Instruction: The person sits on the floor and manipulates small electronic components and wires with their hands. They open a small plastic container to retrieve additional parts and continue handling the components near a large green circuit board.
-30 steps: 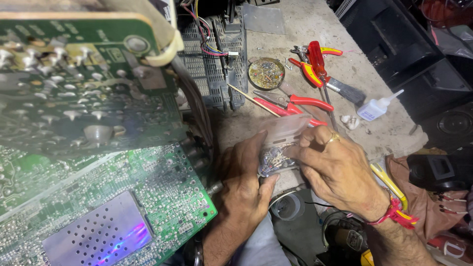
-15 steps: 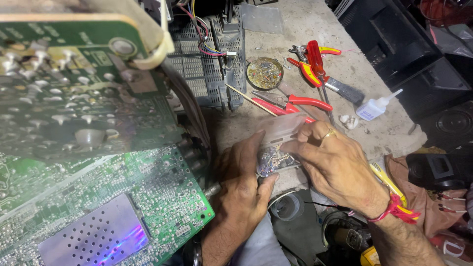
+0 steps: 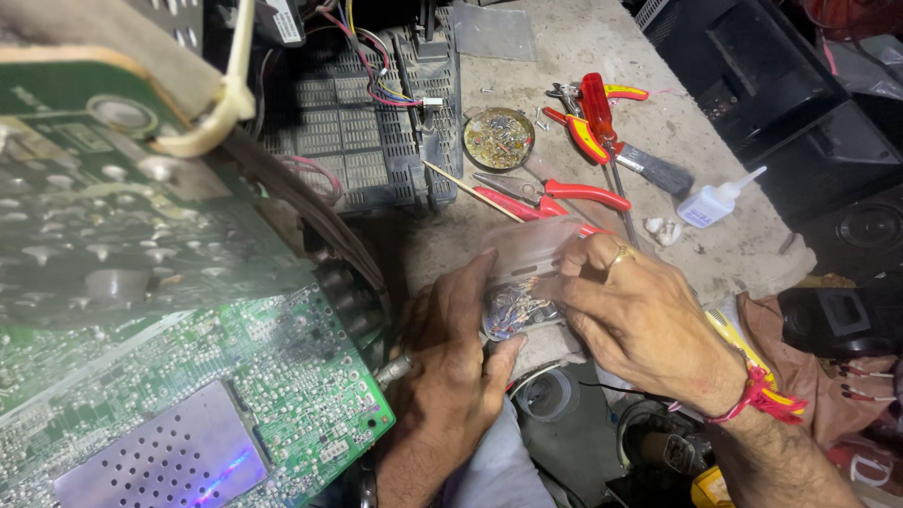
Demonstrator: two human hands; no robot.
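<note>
A small clear plastic bag [image 3: 523, 278] full of tiny electronic parts sits between both hands at the middle of the view. My left hand [image 3: 450, 350] cups the bag from below and the left. My right hand [image 3: 636, 318], with a ring and a red wrist thread, pinches the bag's right side with its fingers in the opening. A green circuit board [image 3: 216, 376] tilts up at the left, close to the camera.
On the concrete bench lie red-handled pliers [image 3: 550, 195], cutters [image 3: 593, 118], a brush [image 3: 654, 169], a round tin of bits [image 3: 499, 138] and a small glue bottle [image 3: 715, 199]. A black slotted chassis [image 3: 362, 141] with wires stands behind. Black speaker boxes [image 3: 809, 141] fill the right.
The view has shifted slightly; the circuit board sits a little lower left. Both hands stay on the bag, the right fingers working at its opening.
</note>
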